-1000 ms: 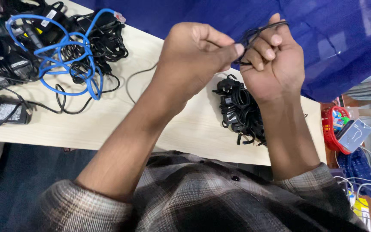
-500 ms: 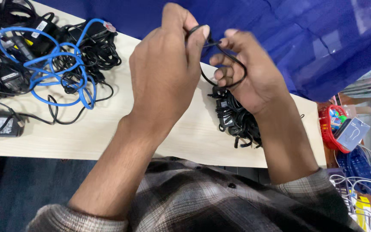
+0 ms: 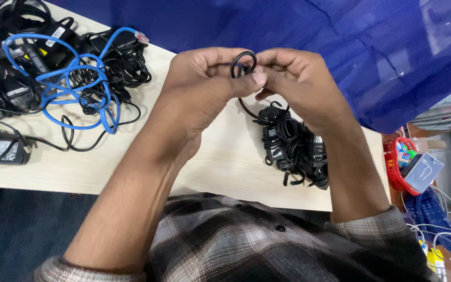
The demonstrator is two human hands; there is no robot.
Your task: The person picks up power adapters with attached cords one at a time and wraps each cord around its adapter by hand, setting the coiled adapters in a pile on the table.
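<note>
Above the pale wooden table, both hands meet at chest height and pinch a thin black cable between them. The left hand is clenched around the cable with its thumb pressed against the right hand's fingers, and the right hand grips the same cable from the other side. A small closed loop of the cable stands up between the two thumbs, its ring facing the camera; from there the cable hangs down and runs toward a bundle of black cables and adapters lying on the table just below the right hand, so its long run points downward and slightly right.

At the far right, beyond the table edge, a red basket holds small packets and a grey-blue box that tilts out over its rim. On the left of the table a blue cable lies in loose loops over a heap of black chargers and cords. A blue sheet hangs behind.
</note>
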